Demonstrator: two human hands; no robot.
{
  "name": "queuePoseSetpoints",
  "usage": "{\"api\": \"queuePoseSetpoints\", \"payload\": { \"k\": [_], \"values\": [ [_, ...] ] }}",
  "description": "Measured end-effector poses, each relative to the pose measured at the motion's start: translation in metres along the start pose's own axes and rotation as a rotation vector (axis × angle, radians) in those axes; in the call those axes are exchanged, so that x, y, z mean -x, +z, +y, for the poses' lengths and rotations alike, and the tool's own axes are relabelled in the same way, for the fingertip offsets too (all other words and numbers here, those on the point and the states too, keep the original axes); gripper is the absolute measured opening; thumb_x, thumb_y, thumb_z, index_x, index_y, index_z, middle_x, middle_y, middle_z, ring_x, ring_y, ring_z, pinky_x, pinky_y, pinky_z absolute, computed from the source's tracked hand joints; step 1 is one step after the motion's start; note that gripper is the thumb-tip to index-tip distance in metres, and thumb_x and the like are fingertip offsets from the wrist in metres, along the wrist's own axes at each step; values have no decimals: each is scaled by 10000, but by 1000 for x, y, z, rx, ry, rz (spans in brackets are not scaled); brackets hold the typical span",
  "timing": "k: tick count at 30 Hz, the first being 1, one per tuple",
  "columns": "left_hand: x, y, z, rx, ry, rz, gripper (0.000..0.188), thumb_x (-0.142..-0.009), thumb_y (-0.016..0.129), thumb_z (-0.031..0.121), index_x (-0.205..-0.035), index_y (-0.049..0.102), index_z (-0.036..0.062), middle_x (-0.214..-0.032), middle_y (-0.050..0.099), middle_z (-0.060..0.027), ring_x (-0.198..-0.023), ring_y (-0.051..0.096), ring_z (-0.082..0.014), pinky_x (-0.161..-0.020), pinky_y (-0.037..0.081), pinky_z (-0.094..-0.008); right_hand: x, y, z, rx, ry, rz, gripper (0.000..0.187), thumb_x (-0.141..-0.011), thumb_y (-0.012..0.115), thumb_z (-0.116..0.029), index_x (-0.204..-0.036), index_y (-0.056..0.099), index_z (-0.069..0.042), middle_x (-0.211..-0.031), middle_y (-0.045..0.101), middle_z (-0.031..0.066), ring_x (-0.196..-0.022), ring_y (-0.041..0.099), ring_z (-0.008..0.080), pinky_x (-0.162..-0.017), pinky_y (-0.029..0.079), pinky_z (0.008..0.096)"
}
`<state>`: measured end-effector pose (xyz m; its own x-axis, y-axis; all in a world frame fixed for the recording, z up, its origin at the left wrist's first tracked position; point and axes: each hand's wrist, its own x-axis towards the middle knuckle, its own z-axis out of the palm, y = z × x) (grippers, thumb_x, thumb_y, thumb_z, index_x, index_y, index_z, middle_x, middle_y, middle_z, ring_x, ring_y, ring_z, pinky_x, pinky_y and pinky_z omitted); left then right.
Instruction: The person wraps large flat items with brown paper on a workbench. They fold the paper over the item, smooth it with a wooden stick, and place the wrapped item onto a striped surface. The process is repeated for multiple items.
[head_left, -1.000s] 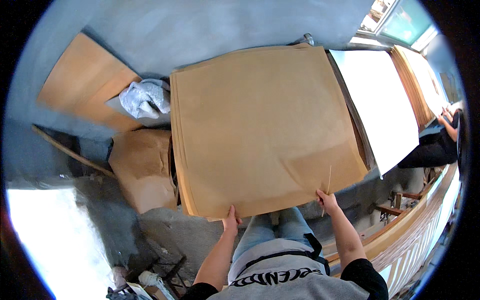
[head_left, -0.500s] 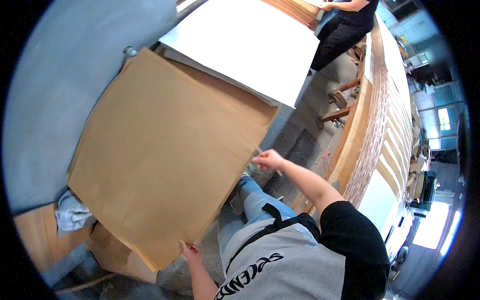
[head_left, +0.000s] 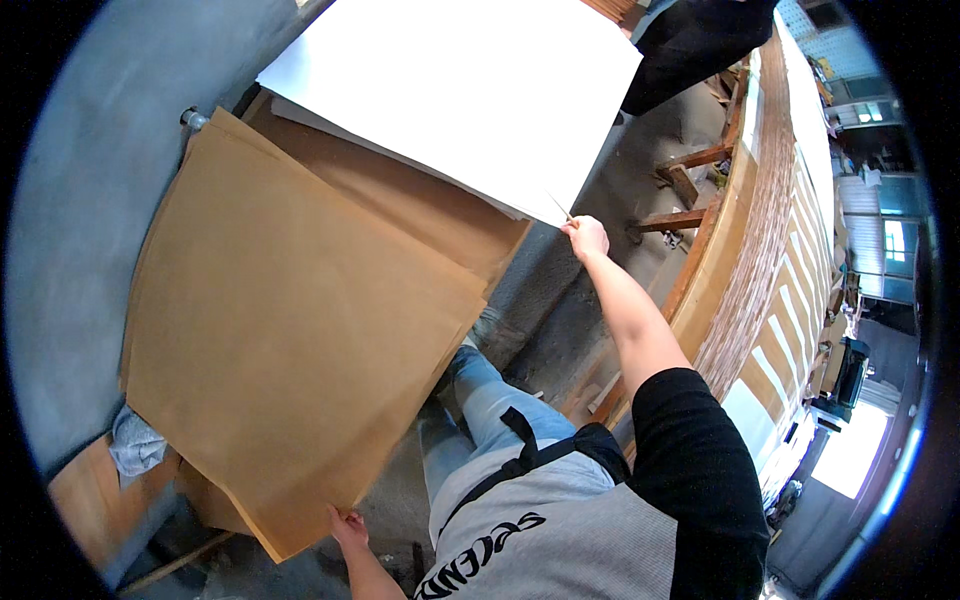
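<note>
Large brown paper sheets (head_left: 300,310) lie in a slightly uneven stack on the left, their near corner hanging past the support. My left hand (head_left: 347,526) pinches the near edge of these sheets close to that corner. Above them lies a stack of white sheets (head_left: 450,90), overlapping more brown paper beneath. My right hand (head_left: 588,238) is closed at the near right corner of the white stack. A thin, pointed tool (head_left: 560,206) sticks out from its fingers over the white surface; I cannot tell its exact kind, nor whether the fingers also grip paper.
A co-worker in dark trousers (head_left: 690,50) stands beyond the white stack. On the right runs a long table (head_left: 725,240) with layered brown and white strips. A grey cloth (head_left: 135,442) sits at the lower left, beside the blue-grey wall (head_left: 90,240).
My right hand has moved from the brown sheets' right edge up to the white stack's corner. My left hand keeps its pinch, and the brown sheets have shifted slightly down and left.
</note>
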<state>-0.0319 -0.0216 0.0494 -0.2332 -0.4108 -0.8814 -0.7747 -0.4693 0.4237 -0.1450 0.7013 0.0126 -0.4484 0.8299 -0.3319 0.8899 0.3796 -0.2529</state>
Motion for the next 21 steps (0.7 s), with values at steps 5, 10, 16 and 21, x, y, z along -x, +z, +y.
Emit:
{"api": "queuePoseSetpoints", "payload": {
  "k": [5,10,16,21],
  "values": [
    [30,16,-4,-9,18,41,282,-797,555,420,-851,507,147,-632,497,19,-471,432,-111,-433,316,-229,-20,-26,8,-113,-133,-174,251,-623,726,-254,-713,642,-35,-653,611,66,-609,561,140,-600,427,275],
    [-5,2,-21,59,19,-96,258,-816,543,367,-868,506,117,-628,495,12,-493,457,-121,-393,305,-227,-48,-33,24,-230,-239,-257,236,-686,672,-221,-798,641,-16,-742,630,73,-700,577,145,-662,433,273],
    [-16,3,-34,183,77,-39,229,-848,489,290,-829,492,63,-594,476,-58,-433,447,-157,-365,355,-278,-47,-45,-12,-411,-182,-217,240,-768,534,-237,-816,617,-17,-727,583,36,-670,518,121,-604,405,280],
    [-8,11,-29,116,156,-108,278,-820,526,339,-898,475,77,-621,515,-70,-426,483,-177,-376,401,-290,-16,-72,-62,-1139,-111,-696,236,-871,437,-264,-1000,499,-76,-896,576,37,-638,545,79,-303,262,187]
  ]
}}
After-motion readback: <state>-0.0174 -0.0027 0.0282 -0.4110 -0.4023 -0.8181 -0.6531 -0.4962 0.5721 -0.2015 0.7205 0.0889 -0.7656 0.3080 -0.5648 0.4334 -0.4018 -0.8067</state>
